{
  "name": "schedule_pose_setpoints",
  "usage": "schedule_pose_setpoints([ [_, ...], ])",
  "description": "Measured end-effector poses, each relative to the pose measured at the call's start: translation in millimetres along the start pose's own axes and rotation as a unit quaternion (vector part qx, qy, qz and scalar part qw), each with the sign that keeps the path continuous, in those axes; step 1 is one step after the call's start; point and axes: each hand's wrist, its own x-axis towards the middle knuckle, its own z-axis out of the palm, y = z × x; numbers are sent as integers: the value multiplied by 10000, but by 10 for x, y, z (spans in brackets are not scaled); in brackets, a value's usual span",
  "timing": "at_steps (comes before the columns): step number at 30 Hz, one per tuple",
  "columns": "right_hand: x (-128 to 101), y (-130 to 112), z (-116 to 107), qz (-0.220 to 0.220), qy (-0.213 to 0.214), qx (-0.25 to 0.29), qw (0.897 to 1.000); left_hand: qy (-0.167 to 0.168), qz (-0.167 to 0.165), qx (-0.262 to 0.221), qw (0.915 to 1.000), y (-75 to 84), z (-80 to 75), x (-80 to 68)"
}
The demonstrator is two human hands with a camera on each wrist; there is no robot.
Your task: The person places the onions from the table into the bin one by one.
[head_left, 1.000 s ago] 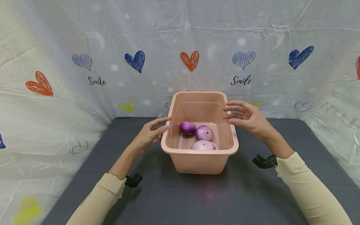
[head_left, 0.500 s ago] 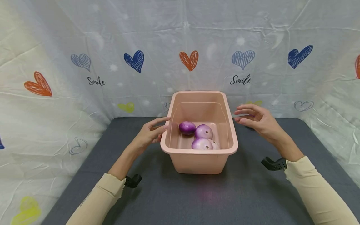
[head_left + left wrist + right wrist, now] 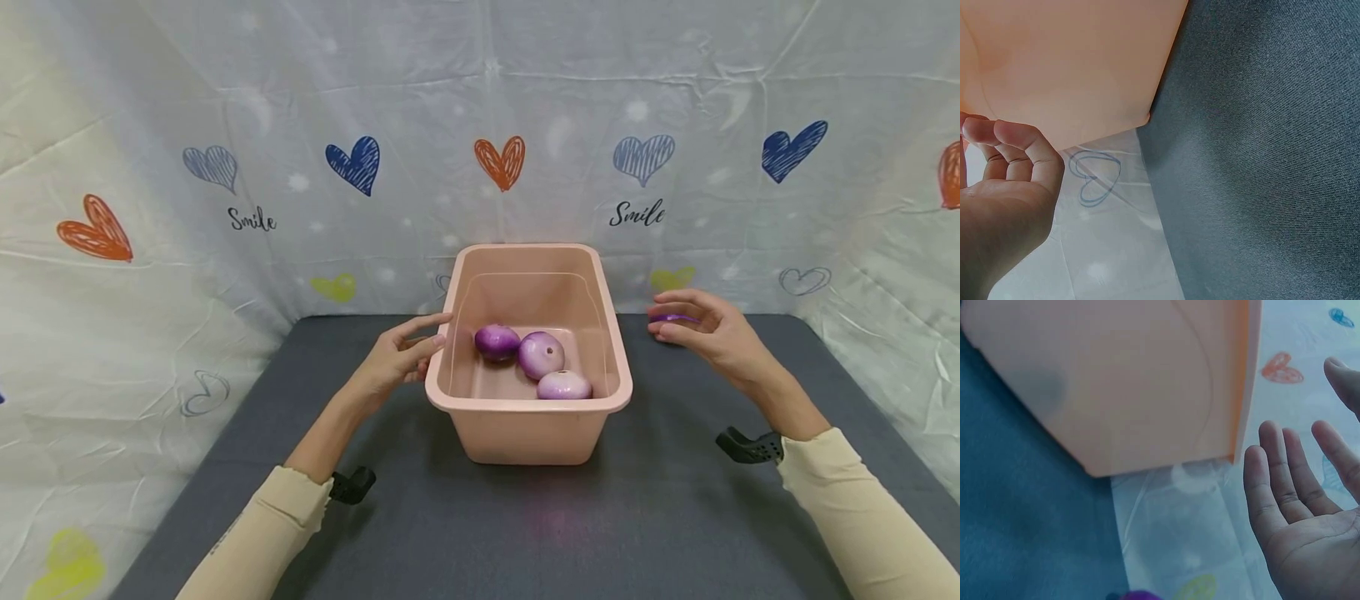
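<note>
A pink plastic tub (image 3: 528, 435) holds red onions. A dark purple onion (image 3: 497, 342) lies at the left, a paler onion (image 3: 541, 355) beside it, and another onion (image 3: 565, 385) partly behind the front rim. My left hand (image 3: 393, 354) touches the tub's left rim with relaxed fingers; in the left wrist view its fingers (image 3: 1019, 134) bend loosely beside the tub wall. To the right of the tub, my right hand (image 3: 712, 337) hovers with nothing in its grasp, fingers apart in the right wrist view. Behind its fingers shows a purple onion (image 3: 671, 317) at the table's back.
The tub stands on a dark grey cloth-covered table (image 3: 525, 533). A white sheet (image 3: 420, 100) printed with hearts and "Smile" hangs behind and along the sides. Black wrist devices, such as the right wrist device (image 3: 750, 447), sit on both wrists.
My right hand has moved right and slightly down, away from the tub toward the onion outside. The onions at the front of the tub have shifted. My left hand stays at the rim.
</note>
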Motion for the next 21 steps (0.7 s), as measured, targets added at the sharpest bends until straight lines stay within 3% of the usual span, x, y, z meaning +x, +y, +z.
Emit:
schedule_pose_setpoints([
  [9,-123,77,-152,164,292,-293,9990,-27,5,8,10000,-5,-8,-5],
  [21,-305,247,-423,416,628,-229,9969,30,-65,63,10000,1,-1,-12],
])
